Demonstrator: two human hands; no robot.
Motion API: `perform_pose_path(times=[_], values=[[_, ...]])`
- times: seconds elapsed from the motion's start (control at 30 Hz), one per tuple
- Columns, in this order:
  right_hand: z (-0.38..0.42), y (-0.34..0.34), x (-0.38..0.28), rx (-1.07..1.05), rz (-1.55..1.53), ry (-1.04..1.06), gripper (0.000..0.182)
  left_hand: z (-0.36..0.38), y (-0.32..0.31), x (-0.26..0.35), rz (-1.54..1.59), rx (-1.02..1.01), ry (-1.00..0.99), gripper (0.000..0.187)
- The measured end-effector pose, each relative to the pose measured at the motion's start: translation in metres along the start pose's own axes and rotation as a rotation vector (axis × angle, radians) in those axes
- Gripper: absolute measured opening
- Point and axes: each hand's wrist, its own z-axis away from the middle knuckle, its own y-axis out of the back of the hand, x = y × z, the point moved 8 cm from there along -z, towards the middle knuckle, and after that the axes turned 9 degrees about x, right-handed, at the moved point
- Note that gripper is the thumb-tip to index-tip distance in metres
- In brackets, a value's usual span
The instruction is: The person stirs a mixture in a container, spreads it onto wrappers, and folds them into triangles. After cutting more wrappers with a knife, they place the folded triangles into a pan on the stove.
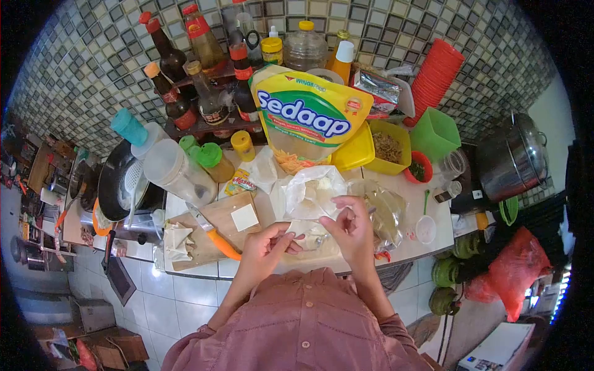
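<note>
My left hand (265,250) is closed, its thumb and fingers at the left edge of a thin pale wrapper (303,227). My right hand (352,234) is half curled at the other side, index finger and thumb apart, the thumb tip near the wrapper's right edge. Just beyond them, an open white plastic bag (314,188) holds pale contents. Below the wrapper lies a clear container, partly hidden. To the left, a wooden board (210,255) bears a square pale sheet (244,217) and an orange-handled knife (221,242). Several folded pale pieces (179,241) lie at its left end.
A Sedaap pouch (309,117) stands behind the bag, before dark sauce bottles (166,52). Yellow (388,147) and green (435,131) containers and stacked red cups (435,80) are back right. A pan (120,182) is left, a large pot (510,154) right.
</note>
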Motion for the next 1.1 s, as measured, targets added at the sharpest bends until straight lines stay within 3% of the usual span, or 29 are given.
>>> perform_pose_path(times=[0.1,0.17,0.3,0.37,0.47,0.6,0.7,0.77,0.97,1.1], values=[[0.009,0.023,0.003,0.046,0.075,-0.105,0.032,0.000,0.011,-0.005,-0.023,0.062,0.017,0.020],[0.018,0.038,0.014,-0.006,0.317,-0.241,0.027,0.000,0.020,-0.010,-0.026,0.076,0.022,0.020],[0.036,0.061,0.052,-0.020,0.470,-0.242,0.030,0.000,0.029,-0.014,-0.006,0.111,0.028,0.019],[0.044,0.068,0.058,-0.002,0.770,-0.170,0.037,-0.001,0.030,-0.016,-0.023,0.112,0.047,0.019],[0.055,0.075,0.085,0.030,0.820,-0.213,0.042,-0.003,0.028,-0.018,0.005,0.107,0.043,0.019],[0.050,0.073,0.100,0.095,0.596,-0.237,0.035,-0.006,0.025,-0.018,-0.024,0.073,0.041,0.018],[0.050,0.071,0.113,0.016,0.497,-0.340,0.024,-0.007,0.025,-0.018,-0.044,0.070,0.055,0.018],[0.056,0.072,0.122,0.025,0.381,-0.569,0.016,-0.008,0.027,-0.016,0.002,0.091,0.048,0.020],[0.058,0.073,0.134,-0.019,0.118,-0.586,0.012,-0.007,0.034,-0.020,0.054,0.125,0.063,0.020],[0.056,0.072,0.131,-0.072,0.123,-0.562,0.012,-0.006,0.038,-0.021,0.037,0.142,0.079,0.020]])
